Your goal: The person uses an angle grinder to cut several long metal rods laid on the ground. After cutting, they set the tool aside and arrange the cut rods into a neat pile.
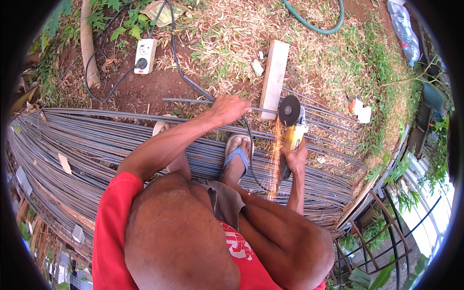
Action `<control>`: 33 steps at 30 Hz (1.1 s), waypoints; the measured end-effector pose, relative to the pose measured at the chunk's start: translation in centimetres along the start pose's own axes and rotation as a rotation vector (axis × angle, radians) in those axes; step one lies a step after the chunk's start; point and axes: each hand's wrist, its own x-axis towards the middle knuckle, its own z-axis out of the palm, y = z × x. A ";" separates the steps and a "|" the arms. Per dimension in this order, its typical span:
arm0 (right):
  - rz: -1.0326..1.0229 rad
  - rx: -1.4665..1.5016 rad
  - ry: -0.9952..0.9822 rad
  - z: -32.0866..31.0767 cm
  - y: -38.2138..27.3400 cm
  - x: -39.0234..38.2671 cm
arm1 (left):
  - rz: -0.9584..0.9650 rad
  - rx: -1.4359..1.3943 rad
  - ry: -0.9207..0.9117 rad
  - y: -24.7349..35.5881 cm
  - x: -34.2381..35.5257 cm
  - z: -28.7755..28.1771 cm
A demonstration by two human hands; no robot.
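Right hand point(295, 157) is gripping a yellow angle grinder point(292, 126), fingers wrapped round its body, disc throwing sparks point(275, 159) at a steel rod point(193, 100) lying at twelve o'clock across a wooden block point(274, 77); left hand point(231, 107) is clamping the rod, fingertips hidden underneath.

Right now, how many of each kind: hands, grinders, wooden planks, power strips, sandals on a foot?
Hands: 2, the left hand on a steel rod, the right hand on the grinder
Grinder: 1
Wooden plank: 1
Power strip: 1
Sandal: 1
Total: 6
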 end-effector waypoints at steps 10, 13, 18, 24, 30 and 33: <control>0.017 -0.007 -0.039 -0.1 -0.4 0.3 | 0.042 0.043 0.078 -0.1 -0.6 0.1; -0.065 0.074 -0.014 0.1 0.8 0.0 | -0.021 0.057 -0.014 0.3 -0.5 -0.2; -0.003 0.042 -0.046 -0.1 0.3 -0.5 | -0.038 0.017 -0.034 0.5 -0.7 -0.8; -0.075 0.032 -0.006 0.5 1.9 -1.0 | 0.008 0.038 0.033 -0.3 -0.6 -0.1; -0.034 0.021 -0.045 0.3 2.1 -1.6 | -0.003 0.027 -0.014 0.0 -0.4 -0.8; -0.018 0.032 -0.051 0.2 1.0 -1.9 | 0.015 0.016 -0.006 -0.3 -0.4 -0.8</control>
